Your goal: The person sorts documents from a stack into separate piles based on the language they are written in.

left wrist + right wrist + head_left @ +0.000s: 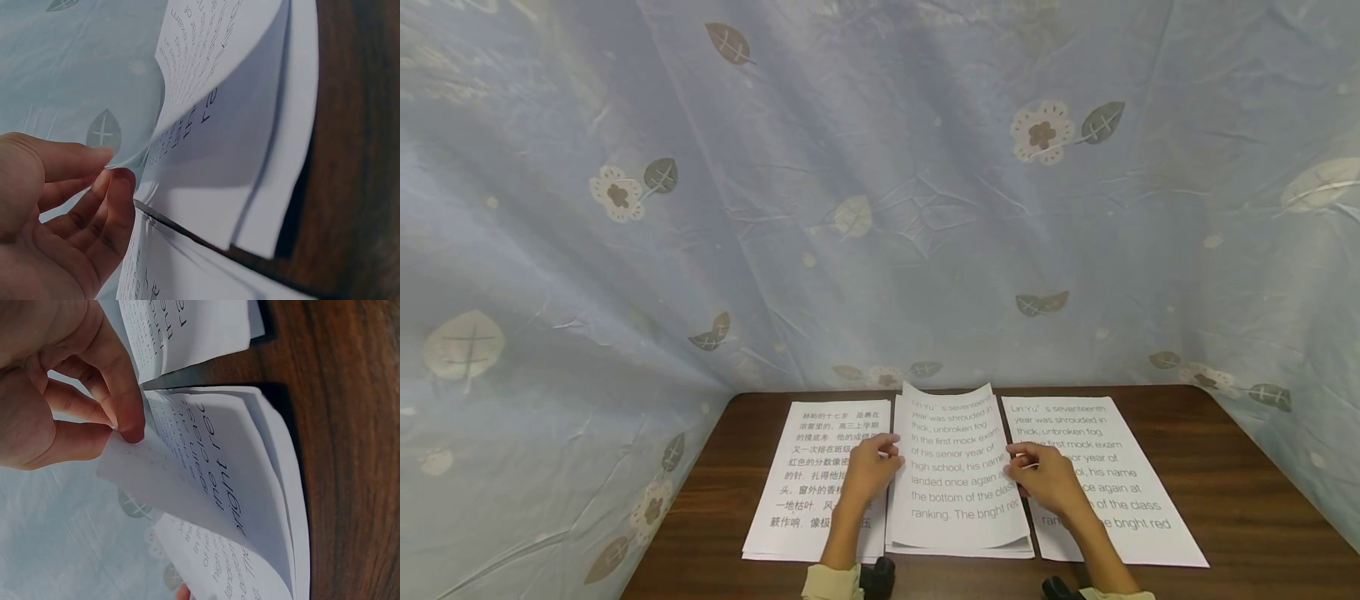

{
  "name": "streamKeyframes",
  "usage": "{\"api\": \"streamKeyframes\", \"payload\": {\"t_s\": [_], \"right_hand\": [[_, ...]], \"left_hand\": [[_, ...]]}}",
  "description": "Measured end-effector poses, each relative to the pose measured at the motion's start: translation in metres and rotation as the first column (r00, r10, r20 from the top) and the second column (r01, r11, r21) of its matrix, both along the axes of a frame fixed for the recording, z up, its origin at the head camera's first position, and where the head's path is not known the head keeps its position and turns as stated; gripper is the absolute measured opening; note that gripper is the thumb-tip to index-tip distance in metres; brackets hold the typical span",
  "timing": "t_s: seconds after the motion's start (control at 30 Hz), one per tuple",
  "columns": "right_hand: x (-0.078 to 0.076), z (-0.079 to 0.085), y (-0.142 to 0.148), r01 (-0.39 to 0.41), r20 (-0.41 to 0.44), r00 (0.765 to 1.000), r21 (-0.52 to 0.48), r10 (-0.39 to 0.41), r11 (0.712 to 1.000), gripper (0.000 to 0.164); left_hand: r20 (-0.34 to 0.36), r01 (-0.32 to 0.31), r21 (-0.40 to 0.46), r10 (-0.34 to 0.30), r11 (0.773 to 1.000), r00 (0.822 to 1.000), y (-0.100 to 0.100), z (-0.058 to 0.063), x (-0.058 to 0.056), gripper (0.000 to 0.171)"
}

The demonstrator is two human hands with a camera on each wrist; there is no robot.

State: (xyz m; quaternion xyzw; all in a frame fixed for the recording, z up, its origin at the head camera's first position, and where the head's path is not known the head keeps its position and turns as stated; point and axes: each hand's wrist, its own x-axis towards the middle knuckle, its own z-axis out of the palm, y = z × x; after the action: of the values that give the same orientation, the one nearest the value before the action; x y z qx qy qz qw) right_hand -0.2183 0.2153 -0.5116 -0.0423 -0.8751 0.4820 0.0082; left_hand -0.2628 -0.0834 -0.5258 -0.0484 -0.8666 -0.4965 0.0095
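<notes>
A printed sheet of paper with English text is lifted, bowed, over the middle stack of paper. My left hand pinches its left edge between thumb and fingers; the left wrist view shows the fingertips meeting at that edge. On the opposite side, my right hand pinches the right edge, and in the right wrist view the sheet curls up toward the fingers. Similar English text shows on the page underneath.
A stack of Chinese-printed pages lies on the left, partly under my left forearm. At the right lies another English-printed stack, partly behind my right hand. All rest on a dark wooden table. Behind it hangs a patterned blue-grey cloth.
</notes>
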Motion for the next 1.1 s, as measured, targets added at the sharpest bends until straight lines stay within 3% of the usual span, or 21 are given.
{"api": "streamKeyframes", "payload": {"t_s": [0.6, 1.1], "right_hand": [[0.001, 0.002, 0.004, -0.017, -0.017, 1.000, 0.004, 0.017, 1.000, 0.039], [-0.002, 0.000, 0.009, 0.013, -0.021, 1.000, 0.016, -0.012, 1.000, 0.040]], "left_hand": [[-0.010, -0.021, 0.008, 0.021, 1.000, 1.000, 0.000, 0.000, -0.001, 0.042], [-0.011, -0.032, 0.044, 0.033, 0.999, 0.999, -0.004, 0.009, 0.001, 0.043]]}}
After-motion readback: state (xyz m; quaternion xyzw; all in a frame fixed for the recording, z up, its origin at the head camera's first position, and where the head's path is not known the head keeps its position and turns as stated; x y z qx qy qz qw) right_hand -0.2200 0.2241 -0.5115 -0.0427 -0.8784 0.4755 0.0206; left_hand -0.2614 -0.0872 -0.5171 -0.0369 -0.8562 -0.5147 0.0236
